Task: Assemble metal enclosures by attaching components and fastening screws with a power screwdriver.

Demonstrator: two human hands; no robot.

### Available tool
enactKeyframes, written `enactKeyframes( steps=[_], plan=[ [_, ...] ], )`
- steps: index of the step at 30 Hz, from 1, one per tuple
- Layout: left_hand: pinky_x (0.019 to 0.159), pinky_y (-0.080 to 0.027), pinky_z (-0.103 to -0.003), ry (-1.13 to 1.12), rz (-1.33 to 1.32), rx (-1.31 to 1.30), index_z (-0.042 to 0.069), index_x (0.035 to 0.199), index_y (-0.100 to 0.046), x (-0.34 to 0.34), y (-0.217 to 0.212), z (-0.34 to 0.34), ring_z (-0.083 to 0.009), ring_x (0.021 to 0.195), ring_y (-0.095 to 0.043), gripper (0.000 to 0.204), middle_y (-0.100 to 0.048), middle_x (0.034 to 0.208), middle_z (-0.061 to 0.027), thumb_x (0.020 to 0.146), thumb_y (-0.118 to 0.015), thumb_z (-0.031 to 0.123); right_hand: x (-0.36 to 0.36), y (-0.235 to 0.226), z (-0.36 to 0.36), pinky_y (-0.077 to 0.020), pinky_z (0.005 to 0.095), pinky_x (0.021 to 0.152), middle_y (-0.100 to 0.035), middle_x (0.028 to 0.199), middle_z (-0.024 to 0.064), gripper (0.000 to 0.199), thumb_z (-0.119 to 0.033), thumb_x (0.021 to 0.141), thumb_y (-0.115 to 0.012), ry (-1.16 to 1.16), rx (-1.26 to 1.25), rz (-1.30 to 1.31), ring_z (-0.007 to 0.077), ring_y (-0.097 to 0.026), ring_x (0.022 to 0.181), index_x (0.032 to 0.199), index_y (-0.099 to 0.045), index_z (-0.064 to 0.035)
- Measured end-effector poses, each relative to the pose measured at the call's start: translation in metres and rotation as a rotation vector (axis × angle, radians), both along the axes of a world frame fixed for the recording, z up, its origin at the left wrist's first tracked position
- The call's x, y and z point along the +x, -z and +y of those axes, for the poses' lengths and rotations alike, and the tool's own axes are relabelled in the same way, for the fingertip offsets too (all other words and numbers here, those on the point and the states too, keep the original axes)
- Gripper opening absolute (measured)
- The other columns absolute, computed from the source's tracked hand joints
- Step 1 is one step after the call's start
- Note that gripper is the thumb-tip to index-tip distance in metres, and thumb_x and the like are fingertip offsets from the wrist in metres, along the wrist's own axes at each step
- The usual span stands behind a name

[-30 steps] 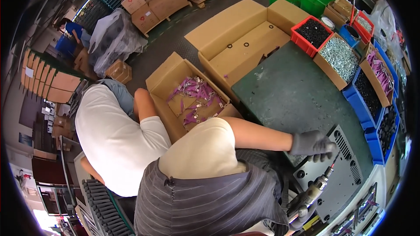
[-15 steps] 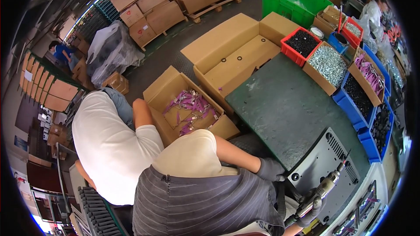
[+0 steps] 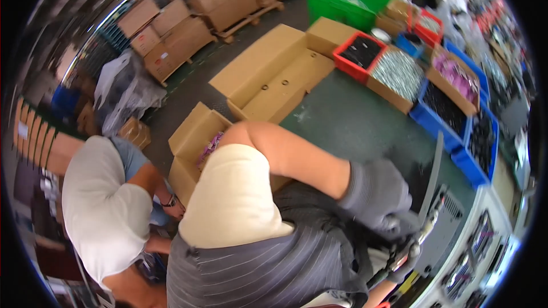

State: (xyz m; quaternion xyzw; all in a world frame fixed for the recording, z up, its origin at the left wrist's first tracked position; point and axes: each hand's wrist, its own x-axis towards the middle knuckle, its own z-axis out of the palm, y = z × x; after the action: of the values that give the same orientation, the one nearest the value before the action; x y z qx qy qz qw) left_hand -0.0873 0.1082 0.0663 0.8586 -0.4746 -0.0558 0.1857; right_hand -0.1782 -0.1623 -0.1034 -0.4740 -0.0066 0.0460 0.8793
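My left hand [image 3: 385, 197], in a grey glove, is raised over the near edge of the dark green worktable [image 3: 365, 120]. Its fingers curl at the edge of a grey metal panel [image 3: 448, 222] with slots; blur partly hides the grip. One long edge of the panel stands up as a thin curved strip. Lower down, my right hand [image 3: 404, 269], also gloved, is closed around a power screwdriver [image 3: 427, 229], whose tip points up and away across the panel.
Beyond the table are an open cardboard box [image 3: 268, 94], a red bin of black parts [image 3: 361, 51], a box of silvery screws [image 3: 397, 74] and blue bins [image 3: 436, 117]. On my left a person in a white shirt [image 3: 105, 199] bends over a smaller carton [image 3: 185, 148].
My left hand has risen from the table's near edge toward the panel, and the panel's edge has tilted up. The right hand keeps the screwdriver. The co-worker has bent lower.
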Motion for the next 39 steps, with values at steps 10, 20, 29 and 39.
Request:
enactKeyframes(
  steps=[10,20,29,39],
  plan=[
    [0.069,-0.046,-0.045,-0.128,0.005,0.26,0.004,0.091,-0.054,0.071,0.012,-0.03,-0.0359,0.078,-0.059,0.031,-0.06,0.084,-0.0167,0.081,-0.056,0.033,-0.014,-0.08,0.033,-0.0449,0.0237,0.049,-0.057,0.072,0.0077,0.077,-0.025,0.045,-0.078,0.093,-0.179,0.195,0.0139,-0.055,0.057,0.11,-0.049,0.0054],
    [0.068,-0.043,-0.047,-0.091,0.071,0.295,0.002,0.091,-0.052,0.068,0.015,-0.04,-0.0385,0.078,-0.057,0.033,-0.058,0.081,-0.0207,0.08,-0.057,0.033,-0.037,-0.1,0.029,-0.0414,0.0223,0.064,-0.056,0.08,0.0008,0.075,-0.026,0.058,-0.08,-0.134,-0.364,0.232,0.0079,-0.05,0.069,0.121,-0.048,0.002],
    [0.067,-0.043,-0.047,-0.065,0.061,0.284,0.003,0.089,-0.051,0.069,0.016,-0.038,-0.0384,0.077,-0.057,0.032,-0.058,0.079,-0.02,0.08,-0.056,0.033,-0.03,-0.099,0.03,-0.041,0.0239,0.073,-0.056,0.092,0.0023,0.075,-0.025,0.06,-0.08,-0.102,-0.309,0.259,0.0099,-0.05,0.082,0.122,-0.048,0.002],
    [0.069,-0.043,-0.047,-0.077,0.095,0.286,0.003,0.096,-0.053,0.071,0.013,-0.035,-0.0384,0.081,-0.057,0.037,-0.058,0.084,-0.0209,0.08,-0.056,0.036,-0.029,-0.11,0.031,-0.04,0.0235,0.073,-0.055,0.092,0.0019,0.077,-0.031,0.059,-0.079,-0.126,-0.363,0.288,0.0099,-0.049,0.081,0.121,-0.049,0.0034]
  ],
)
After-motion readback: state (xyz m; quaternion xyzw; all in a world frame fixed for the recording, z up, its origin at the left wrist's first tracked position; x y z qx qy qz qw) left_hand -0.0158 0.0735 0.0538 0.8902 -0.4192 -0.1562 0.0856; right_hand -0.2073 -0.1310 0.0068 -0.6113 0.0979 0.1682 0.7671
